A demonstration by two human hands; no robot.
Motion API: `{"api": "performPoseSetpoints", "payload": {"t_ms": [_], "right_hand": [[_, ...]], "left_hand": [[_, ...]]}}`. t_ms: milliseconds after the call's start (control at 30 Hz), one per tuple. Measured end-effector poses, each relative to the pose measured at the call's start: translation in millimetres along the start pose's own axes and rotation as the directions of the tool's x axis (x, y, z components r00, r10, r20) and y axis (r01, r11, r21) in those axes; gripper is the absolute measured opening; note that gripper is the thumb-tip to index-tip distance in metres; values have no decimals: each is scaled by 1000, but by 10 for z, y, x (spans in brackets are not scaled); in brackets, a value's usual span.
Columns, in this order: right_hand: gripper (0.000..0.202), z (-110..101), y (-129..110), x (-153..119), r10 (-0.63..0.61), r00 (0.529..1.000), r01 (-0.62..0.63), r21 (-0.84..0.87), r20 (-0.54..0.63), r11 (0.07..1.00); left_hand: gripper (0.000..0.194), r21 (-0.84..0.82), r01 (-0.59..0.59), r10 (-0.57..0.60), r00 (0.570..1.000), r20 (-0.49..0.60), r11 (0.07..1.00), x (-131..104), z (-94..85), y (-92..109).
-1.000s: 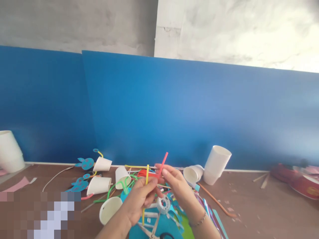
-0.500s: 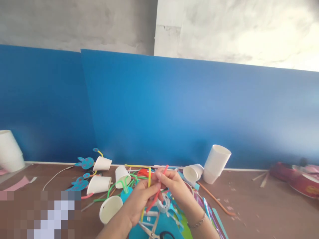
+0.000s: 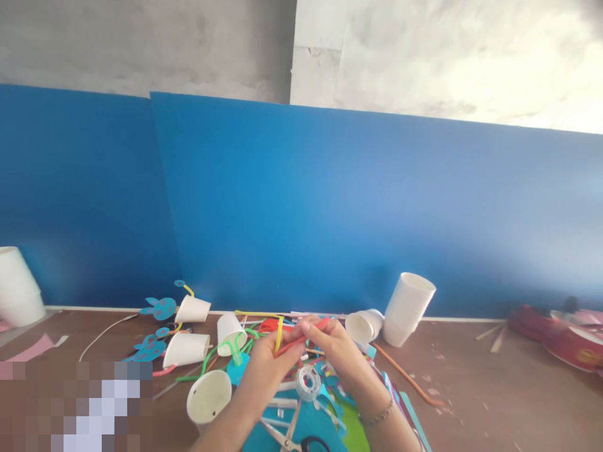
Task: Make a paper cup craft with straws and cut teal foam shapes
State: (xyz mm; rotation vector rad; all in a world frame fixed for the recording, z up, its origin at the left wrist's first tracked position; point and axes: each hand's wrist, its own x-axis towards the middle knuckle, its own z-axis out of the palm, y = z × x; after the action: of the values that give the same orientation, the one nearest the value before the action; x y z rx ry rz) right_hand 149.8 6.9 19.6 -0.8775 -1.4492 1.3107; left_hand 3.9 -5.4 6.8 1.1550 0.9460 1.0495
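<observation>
My left hand is closed on a yellow straw that sticks up past its fingers, and it also touches one end of a red straw. The other end of the red straw is pinched in my right hand, which wears a bracelet at the wrist. Both hands meet above a roll of clear tape. Below them, scissors lie open on blue paper. My fingers partly hide both straws.
A punched white cup stands left of my hands. Cups with blue paper animal shapes lie farther left. Stacked cups lean near the blue partition. An orange straw lies to the right, and a red object stands beyond it.
The red straw has turned from steep to nearly flat between my hands. My right hand has tilted with it, and the tape roll below is less covered.
</observation>
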Motion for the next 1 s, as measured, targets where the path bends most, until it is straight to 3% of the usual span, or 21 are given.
{"api": "performPoseSetpoints", "payload": {"t_ms": [100, 233, 433, 667, 867, 1000], "right_hand": [[29, 14, -13, -6, 52, 997, -50, 30, -65, 998], [29, -37, -37, -7, 88, 987, -83, 46, -135, 995], [28, -95, -41, 2, 74, 991, -70, 41, -107, 997], [24, -60, -1, -20, 47, 995, -50, -31, -82, 998], [23, -110, 4, -7, 77, 992, -75, 28, -103, 997], [23, -139, -31, -25, 69, 992, -79, -82, -110, 994]], "left_hand": [[32, 122, -78, 86, 994, -66, 989, 11, 1, 2], [22, 228, -158, 177, 982, -66, 961, -6, -15, 52], [23, 146, -178, 186, 981, -49, 973, -12, -17, 73], [19, 179, -210, 222, 974, -50, 961, 16, -49, 49], [36, 99, -136, 143, 987, -73, 986, -19, -74, 87], [28, 199, -133, 148, 987, -61, 971, -29, -114, 125]]}}
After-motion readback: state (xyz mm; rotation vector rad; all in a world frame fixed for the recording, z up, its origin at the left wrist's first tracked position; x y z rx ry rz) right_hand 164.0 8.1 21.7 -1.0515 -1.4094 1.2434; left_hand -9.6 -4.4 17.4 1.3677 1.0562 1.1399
